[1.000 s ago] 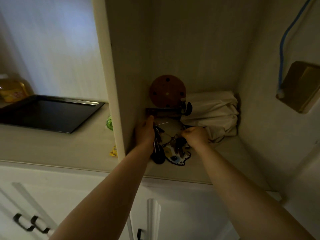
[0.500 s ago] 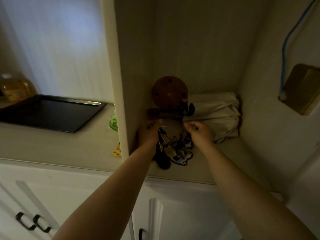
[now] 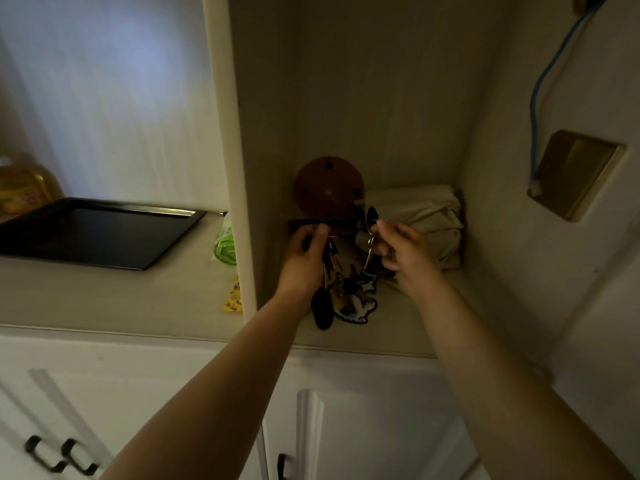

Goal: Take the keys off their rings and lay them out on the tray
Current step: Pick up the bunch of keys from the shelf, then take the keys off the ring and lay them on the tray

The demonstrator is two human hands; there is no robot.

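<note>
Two hands work inside a dim alcove: the left hand [image 3: 306, 261] pinches a bunch of keys [image 3: 329, 258], the right hand [image 3: 398, 252] closes on a metal ring [image 3: 371, 241]. Charms dangle below. Best steady the ring, then slide one key around. The black tray [image 3: 104, 233] on the counter [image 3: 104, 299], far left, appears empty.

Two hands, the left hand [image 3: 304, 263] and the right hand [image 3: 403, 256], show mid-frame. One black tray [image 3: 93, 230] sits left. One bunch of keys [image 3: 341, 285] is there, its keys too dim to count.
</note>
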